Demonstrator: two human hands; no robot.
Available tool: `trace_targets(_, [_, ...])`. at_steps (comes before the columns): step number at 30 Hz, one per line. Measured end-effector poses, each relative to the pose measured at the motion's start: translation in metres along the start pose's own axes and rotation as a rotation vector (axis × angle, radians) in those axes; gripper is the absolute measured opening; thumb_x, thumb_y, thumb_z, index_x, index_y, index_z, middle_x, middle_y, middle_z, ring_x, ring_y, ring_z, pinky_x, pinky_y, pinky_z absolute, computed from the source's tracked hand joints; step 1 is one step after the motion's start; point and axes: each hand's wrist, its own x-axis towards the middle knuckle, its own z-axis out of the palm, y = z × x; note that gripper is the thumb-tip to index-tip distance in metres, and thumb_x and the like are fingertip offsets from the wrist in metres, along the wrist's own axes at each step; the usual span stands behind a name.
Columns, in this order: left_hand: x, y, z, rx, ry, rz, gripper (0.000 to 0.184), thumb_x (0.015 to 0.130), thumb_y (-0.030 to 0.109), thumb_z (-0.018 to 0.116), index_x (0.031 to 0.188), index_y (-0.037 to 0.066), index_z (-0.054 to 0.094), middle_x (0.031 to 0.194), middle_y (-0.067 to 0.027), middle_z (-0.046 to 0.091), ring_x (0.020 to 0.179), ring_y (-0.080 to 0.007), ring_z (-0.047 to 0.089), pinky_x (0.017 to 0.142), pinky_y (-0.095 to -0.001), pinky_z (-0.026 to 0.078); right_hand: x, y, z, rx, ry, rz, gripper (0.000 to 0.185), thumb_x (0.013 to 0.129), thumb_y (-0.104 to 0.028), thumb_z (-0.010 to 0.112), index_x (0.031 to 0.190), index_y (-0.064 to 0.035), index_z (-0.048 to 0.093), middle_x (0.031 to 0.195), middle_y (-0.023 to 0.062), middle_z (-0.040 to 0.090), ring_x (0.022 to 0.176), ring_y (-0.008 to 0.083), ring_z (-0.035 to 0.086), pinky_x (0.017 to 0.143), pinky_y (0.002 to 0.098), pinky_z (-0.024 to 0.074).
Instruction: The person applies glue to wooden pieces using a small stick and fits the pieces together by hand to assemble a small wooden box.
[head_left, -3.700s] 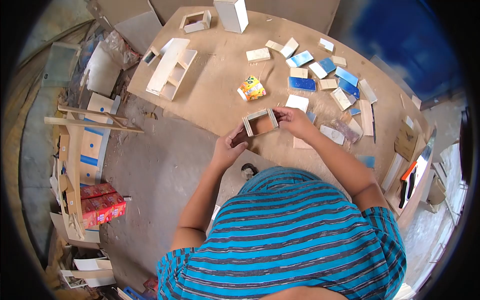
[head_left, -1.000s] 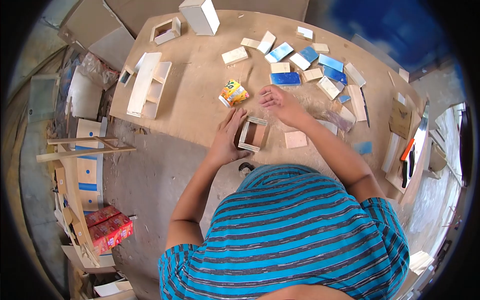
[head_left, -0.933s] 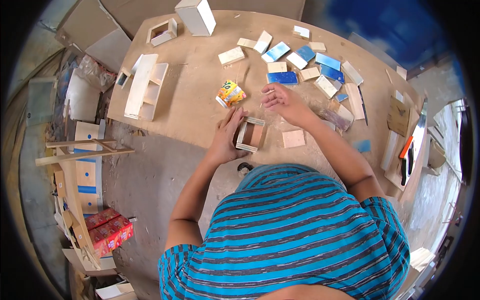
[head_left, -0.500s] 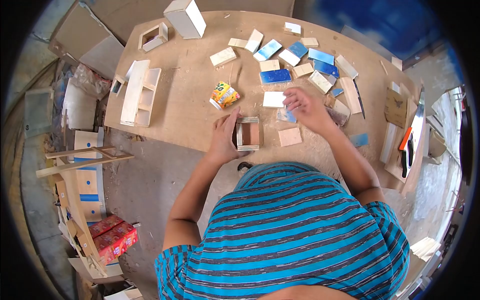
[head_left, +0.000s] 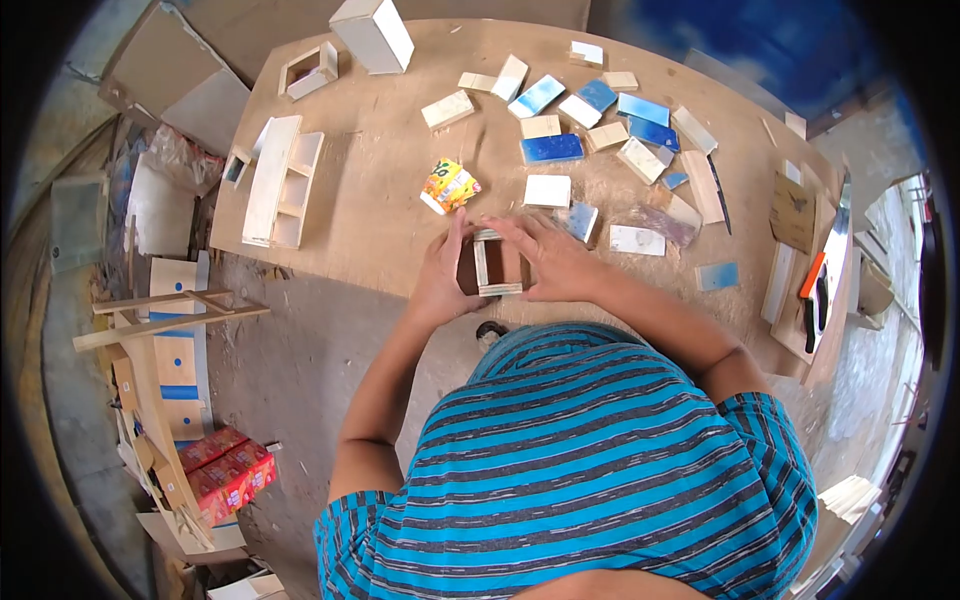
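Observation:
At the table's near edge stands a small open wooden box (head_left: 499, 289), a rectangular frame with its inside facing up. My left hand (head_left: 440, 272) grips its left side, the thumb at the near corner. My right hand (head_left: 548, 258) curves around the far and right sides, fingers at the far edge; its fingertips are slightly blurred. Just beyond the box is a yellow printed paper cup (head_left: 448, 187), tipped on its side. A white-faced block (head_left: 548, 190) and a pale blue piece (head_left: 581, 221) lie beyond my right hand.
Several wooden blocks, some blue like this block (head_left: 552, 149), are scattered across the table (head_left: 370, 200). A divided wooden shelf box (head_left: 285, 185) is at the left, a tall white box (head_left: 372, 38) at the back. An orange-and-black handsaw (head_left: 815, 290) lies at the right edge.
My right hand has come left from the loose blocks to the small box. A white-faced piece behind it is now uncovered. My left hand stays at the box.

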Motion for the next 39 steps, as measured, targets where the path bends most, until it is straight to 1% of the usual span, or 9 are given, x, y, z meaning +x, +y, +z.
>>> trace_targets(3, [0.001,0.005,-0.001,0.051,0.026,-0.005,0.133,0.044,0.016,0.091,0.153,0.003,0.016,0.126,-0.0206,0.059,0.112,-0.0396,0.058,0.097,-0.0455,0.046,0.001,0.000,0.002,-0.003,0.035,-0.003,0.116,0.055,-0.018,0.085,0.152,-0.0229,0.021,0.124,0.0192,0.051,0.119,0.0401,0.048,0.105,0.0489,0.0386])
trace_targets(9, [0.000,0.005,-0.004,0.102,-0.038,-0.113,0.133,0.042,0.023,0.092,0.152,0.004,0.022,0.129,-0.0152,0.059,0.123,-0.0376,0.050,0.106,-0.0474,0.037,0.000,0.007,0.009,-0.053,0.115,-0.039,0.116,0.055,-0.022,0.080,0.153,-0.0174,0.018,0.120,0.0203,0.053,0.117,0.0407,0.047,0.111,0.0515,0.0282])
trace_targets(15, [0.002,0.001,-0.008,0.227,-0.109,-0.046,0.111,0.043,0.028,0.091,0.140,0.004,0.043,0.131,-0.0137,0.057,0.130,-0.0358,0.043,0.108,-0.0469,0.035,0.001,0.008,0.009,-0.013,0.054,-0.003,0.120,0.053,-0.023,0.084,0.153,-0.0104,0.017,0.126,0.0224,0.049,0.121,0.0446,0.043,0.111,0.0524,0.0275])
trace_targets(22, [-0.004,0.017,-0.007,0.176,0.016,-0.137,0.095,0.046,0.027,0.089,0.129,0.003,0.050,0.129,-0.0154,0.055,0.129,-0.0366,0.044,0.108,-0.0471,0.036,-0.011,0.007,-0.014,-0.203,0.085,-0.117,0.106,0.061,-0.028,0.084,0.150,-0.0122,0.028,0.135,0.0229,0.046,0.126,0.0419,0.042,0.114,0.0518,0.0249])
trace_targets(23, [-0.010,0.018,-0.005,0.180,0.065,-0.166,0.096,0.045,0.026,0.090,0.129,0.003,0.050,0.131,-0.0170,0.053,0.129,-0.0368,0.043,0.108,-0.0468,0.036,-0.017,0.005,-0.028,-0.197,0.171,-0.073,0.086,0.065,-0.024,0.083,0.141,-0.0108,0.045,0.138,0.0187,0.047,0.128,0.0397,0.043,0.111,0.0507,0.0316])
trace_targets(29, [-0.036,0.027,0.015,0.249,0.278,-0.316,0.113,0.045,0.024,0.094,0.139,0.001,0.035,0.136,-0.0209,0.045,0.127,-0.0392,0.041,0.109,-0.0468,0.035,-0.045,0.065,-0.063,-0.049,0.385,0.285,0.034,0.073,-0.017,0.074,0.104,-0.0052,0.067,0.111,0.0149,0.064,0.104,0.0352,0.059,0.089,0.0435,0.0496])
trace_targets(32, [-0.035,0.035,0.023,0.236,0.366,-0.383,0.113,0.050,0.028,0.091,0.142,-0.001,0.032,0.132,-0.0164,0.051,0.127,-0.0372,0.043,0.108,-0.0472,0.032,-0.052,0.059,-0.062,-0.065,0.395,0.209,0.029,0.074,-0.017,0.073,0.100,-0.0062,0.067,0.101,0.0137,0.065,0.096,0.0344,0.061,0.083,0.0429,0.0506])
trace_targets(35, [-0.030,0.038,0.018,0.219,0.288,-0.421,0.118,0.052,0.030,0.090,0.146,-0.001,0.027,0.131,-0.0158,0.052,0.125,-0.0357,0.044,0.109,-0.0463,0.030,-0.050,0.036,-0.056,-0.059,0.278,0.177,0.025,0.074,-0.015,0.072,0.097,-0.0077,0.067,0.099,0.0119,0.064,0.096,0.0330,0.061,0.080,0.0428,0.0515])
trace_targets(39, [-0.031,0.032,0.021,0.249,0.294,-0.385,0.118,0.053,0.031,0.090,0.147,-0.001,0.025,0.131,-0.0153,0.052,0.124,-0.0346,0.045,0.110,-0.0458,0.028,-0.039,0.036,-0.057,-0.124,0.385,0.239,0.021,0.075,-0.012,0.070,0.095,-0.0055,0.068,0.097,0.0131,0.065,0.092,0.0348,0.063,0.079,0.0414,0.0513])
